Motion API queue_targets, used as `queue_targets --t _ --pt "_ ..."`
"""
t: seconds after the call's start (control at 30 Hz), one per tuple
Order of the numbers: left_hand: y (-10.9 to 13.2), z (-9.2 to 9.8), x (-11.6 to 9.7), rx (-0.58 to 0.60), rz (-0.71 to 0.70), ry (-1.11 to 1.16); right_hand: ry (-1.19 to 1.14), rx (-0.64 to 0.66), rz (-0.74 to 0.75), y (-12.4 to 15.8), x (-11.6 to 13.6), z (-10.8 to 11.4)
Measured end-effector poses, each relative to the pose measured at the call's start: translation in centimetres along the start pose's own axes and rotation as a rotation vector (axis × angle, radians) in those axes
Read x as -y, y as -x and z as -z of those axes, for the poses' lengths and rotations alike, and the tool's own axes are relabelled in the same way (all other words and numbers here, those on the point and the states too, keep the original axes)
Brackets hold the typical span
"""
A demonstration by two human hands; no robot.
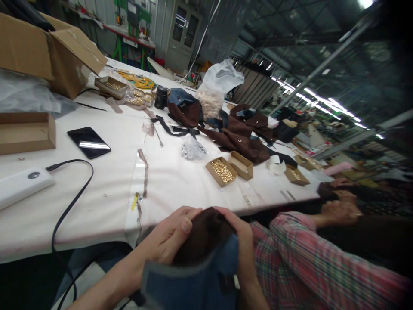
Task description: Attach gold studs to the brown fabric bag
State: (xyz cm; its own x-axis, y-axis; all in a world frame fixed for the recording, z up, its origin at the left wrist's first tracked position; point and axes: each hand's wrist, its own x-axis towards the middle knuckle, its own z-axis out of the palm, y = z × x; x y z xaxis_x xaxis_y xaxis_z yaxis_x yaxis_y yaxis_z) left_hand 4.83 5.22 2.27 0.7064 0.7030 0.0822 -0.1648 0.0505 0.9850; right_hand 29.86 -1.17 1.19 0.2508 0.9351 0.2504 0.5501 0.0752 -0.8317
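Observation:
Between my two hands, just off the table's front edge, is a brown and blue fabric piece (206,275), perhaps a pouch or bag; its lower part runs out of view. My left hand (172,234) grips its brown upper side, thumb lying on top. Round the right side of the fabric curls my right hand (240,232), its fingers partly hidden behind the cloth. The brown part is folded into a hollow, and a small dark tab with a pale bit sits on the blue side.
A white-covered table (174,185) carries a phone (89,142), a white power bank (24,187) with a black cable, a box of gold-coloured small parts (221,171) and brown fabric pieces (238,137). A cardboard box (48,51) stands far left. At right, a co-worker's plaid sleeve (309,249) is close by.

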Motion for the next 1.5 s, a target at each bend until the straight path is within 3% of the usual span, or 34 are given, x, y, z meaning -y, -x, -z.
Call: queue_targets --t 0.1,0.23,0.47,0.6,0.8,0.93,1.03,1.07,1.13,1.2,1.23,1.27,1.37,1.5 --pt "0.2 -0.1 0.5 -0.168 0.067 -0.024 0.082 0.115 -0.073 -4.7 -0.5 -0.1" --pt "-0.7 0.3 1.5 -0.284 0.161 -0.16 0.257 0.286 -0.12 -9.2 -0.9 -1.8" --pt "-0.9 0.2 0.9 -0.283 0.16 -0.556 0.482 0.404 -0.124 -12.1 -0.3 -4.6" --pt "-0.1 -0.4 2.4 -0.298 0.125 -0.7 0.562 0.493 -0.079 -14.4 0.3 -5.5" --pt "0.9 1.0 3.8 -0.452 -0.11 -0.942 0.691 0.592 -0.099 -16.4 -0.1 -7.5" --pt "1.8 1.6 2.4 -0.625 -0.307 -1.077 0.749 0.632 -0.13 -16.8 -0.6 -7.9" --pt "1.9 1.9 0.7 -0.788 -0.581 -1.176 0.782 0.645 -0.137 -16.8 -0.8 -7.8" --pt "1.7 2.1 0.2 -0.724 -0.659 -1.239 0.789 0.65 -0.137 -16.8 -0.8 -7.8" --pt "0.9 2.5 -0.7 -0.355 -0.686 -1.362 0.8 0.667 -0.135 -16.7 -0.7 -7.8" --pt "-0.3 2.9 -1.6 0.068 -0.554 -1.403 0.815 0.688 -0.133 -16.7 -0.4 -7.8" --pt "-0.8 3.1 -2.0 0.207 -0.477 -1.393 0.824 0.695 -0.131 -16.6 -0.2 -7.8" --pt "-1.2 3.4 -2.5 0.286 -0.418 -1.369 0.834 0.7 -0.13 -16.6 0.0 -7.8" --pt "-1.5 5.2 -3.8 0.357 -0.38 -1.325 0.866 0.674 -0.123 -16.2 0.6 -7.6" --pt "-1.3 10.2 -4.4 0.394 -0.447 -1.485 0.908 0.51 0.005 -14.7 1.5 -6.9"
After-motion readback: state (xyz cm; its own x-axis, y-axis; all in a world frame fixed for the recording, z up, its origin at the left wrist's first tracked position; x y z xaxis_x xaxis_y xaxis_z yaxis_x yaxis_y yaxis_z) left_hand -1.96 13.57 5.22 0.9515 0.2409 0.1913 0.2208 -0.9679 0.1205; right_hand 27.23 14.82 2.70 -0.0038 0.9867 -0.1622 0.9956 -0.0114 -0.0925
